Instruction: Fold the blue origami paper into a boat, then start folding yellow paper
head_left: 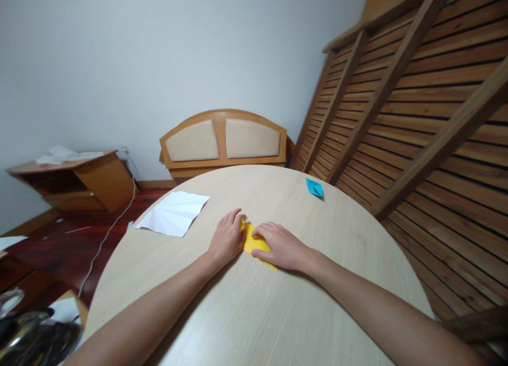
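Observation:
A folded yellow paper [252, 243] lies flat near the middle of the round light-wood table [254, 313]. My left hand [227, 238] rests palm down on the paper's left edge, its fingers pressing on it. My right hand [280, 244] lies over the paper's right part, fingers flat and pointing left, pressing it to the table. Most of the paper is hidden under both hands.
A creased white sheet [174, 212] lies at the table's far left. A small blue folded paper [314, 187] sits at the far right edge. Behind stand a wooden headboard [223, 139], a slatted bed frame [416, 107] leaning on the right, and a low cabinet [75, 181].

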Demonstrator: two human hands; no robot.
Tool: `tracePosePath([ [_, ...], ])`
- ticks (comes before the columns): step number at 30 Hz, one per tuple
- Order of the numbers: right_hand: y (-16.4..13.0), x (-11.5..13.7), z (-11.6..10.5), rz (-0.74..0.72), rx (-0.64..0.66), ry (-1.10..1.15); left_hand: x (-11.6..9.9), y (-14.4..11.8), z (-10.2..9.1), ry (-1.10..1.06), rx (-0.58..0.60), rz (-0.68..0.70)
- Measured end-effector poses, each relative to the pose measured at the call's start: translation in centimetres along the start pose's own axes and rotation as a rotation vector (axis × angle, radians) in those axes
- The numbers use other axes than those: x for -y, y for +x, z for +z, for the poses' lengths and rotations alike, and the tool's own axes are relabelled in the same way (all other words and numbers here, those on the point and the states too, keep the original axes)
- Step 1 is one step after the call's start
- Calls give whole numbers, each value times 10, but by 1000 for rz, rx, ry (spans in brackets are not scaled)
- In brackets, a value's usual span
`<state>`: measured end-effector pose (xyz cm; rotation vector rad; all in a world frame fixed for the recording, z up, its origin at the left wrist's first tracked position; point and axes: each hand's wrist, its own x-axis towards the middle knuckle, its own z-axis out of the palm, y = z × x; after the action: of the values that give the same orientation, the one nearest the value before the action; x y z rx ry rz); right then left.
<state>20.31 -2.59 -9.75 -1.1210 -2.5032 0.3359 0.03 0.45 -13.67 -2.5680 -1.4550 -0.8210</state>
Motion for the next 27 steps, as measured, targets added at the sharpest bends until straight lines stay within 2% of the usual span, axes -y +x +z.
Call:
tracePosePath([
  [4,-3,9,3,-43,30,-59,3,0,0,2,42,-2],
  [7,-2,4,6,-86,63,-88,2,1,-3,-4,89,15],
  [13,-2,-14,5,-117,117,-106,-3,2,-7,-62,296,37],
  [19,-5,-8,8,-53,161,-77,-3,1,-9,-16,467,-6],
  [23,-7,-3,10,-1,247,-15,-3,1,-11,55,501,-54],
  [27,-8,-3,9,14,308,20,-3,-1,-13,133,486,-139],
])
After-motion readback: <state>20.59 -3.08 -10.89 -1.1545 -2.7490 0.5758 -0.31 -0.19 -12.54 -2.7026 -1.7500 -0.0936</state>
